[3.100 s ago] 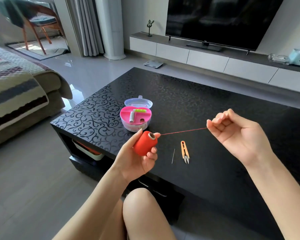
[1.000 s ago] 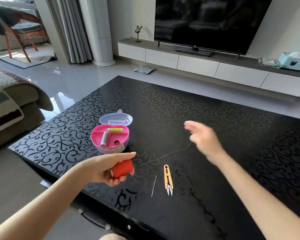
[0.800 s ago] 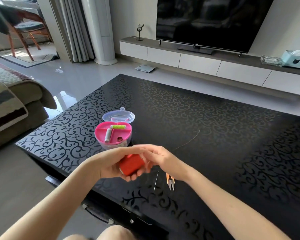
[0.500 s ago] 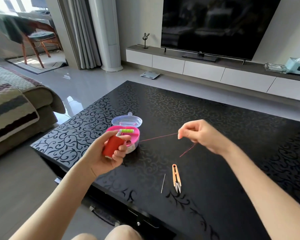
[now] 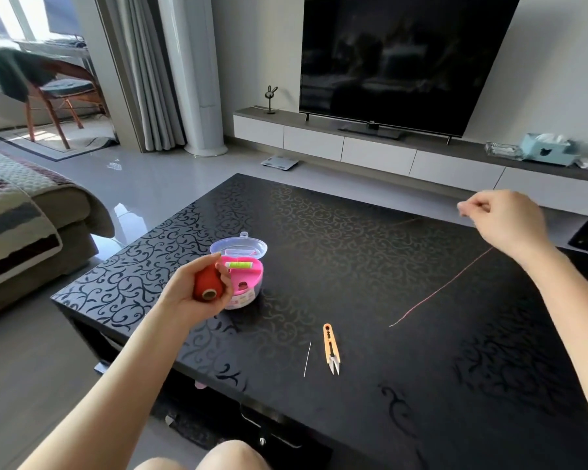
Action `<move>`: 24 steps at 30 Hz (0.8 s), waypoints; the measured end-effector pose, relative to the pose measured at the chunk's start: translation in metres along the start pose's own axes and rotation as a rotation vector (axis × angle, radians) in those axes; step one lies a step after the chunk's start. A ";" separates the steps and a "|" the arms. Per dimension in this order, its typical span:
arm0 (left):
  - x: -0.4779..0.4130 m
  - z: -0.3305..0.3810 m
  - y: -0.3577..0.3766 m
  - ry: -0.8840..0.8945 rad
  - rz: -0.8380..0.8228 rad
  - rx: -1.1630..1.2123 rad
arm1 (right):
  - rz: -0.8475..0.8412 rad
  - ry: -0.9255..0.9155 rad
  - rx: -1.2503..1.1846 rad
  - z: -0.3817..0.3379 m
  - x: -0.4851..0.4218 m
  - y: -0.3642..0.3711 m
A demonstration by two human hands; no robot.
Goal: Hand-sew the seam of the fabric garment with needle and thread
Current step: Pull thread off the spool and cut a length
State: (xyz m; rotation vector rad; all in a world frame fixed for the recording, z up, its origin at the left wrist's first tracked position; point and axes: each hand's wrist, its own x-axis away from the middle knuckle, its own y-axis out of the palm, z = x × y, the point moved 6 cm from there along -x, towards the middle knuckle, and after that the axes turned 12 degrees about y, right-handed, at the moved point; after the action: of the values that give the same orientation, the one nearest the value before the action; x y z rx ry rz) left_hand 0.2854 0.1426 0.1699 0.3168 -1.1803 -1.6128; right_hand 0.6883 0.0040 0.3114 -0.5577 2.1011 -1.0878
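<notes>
While the left hand grips a red cone-shaped thread spool at nine o'clock over the black patterned table, the right hand at two o'clock pinches thin red thread drawn out. Cutting, threading the slim steel needle lying at six o'clock, and sewing all remain; no garment shows.

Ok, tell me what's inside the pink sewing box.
In the pink sewing box, a small green thread spool lies on the top tray, and a round hole shows nearer the front. The left hand, gripping the red spool, covers the tray's left part; anything under the tray is hidden.
</notes>
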 end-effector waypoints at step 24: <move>-0.020 -0.011 0.013 0.001 -0.592 -1.695 | 0.247 0.326 -0.028 0.023 -0.157 0.056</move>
State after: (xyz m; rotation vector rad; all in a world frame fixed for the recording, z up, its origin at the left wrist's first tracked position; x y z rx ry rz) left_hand 0.3086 0.1539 0.1680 -0.4913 0.6109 -2.5067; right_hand 0.8064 0.1238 0.3156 -0.1309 2.3913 -1.0620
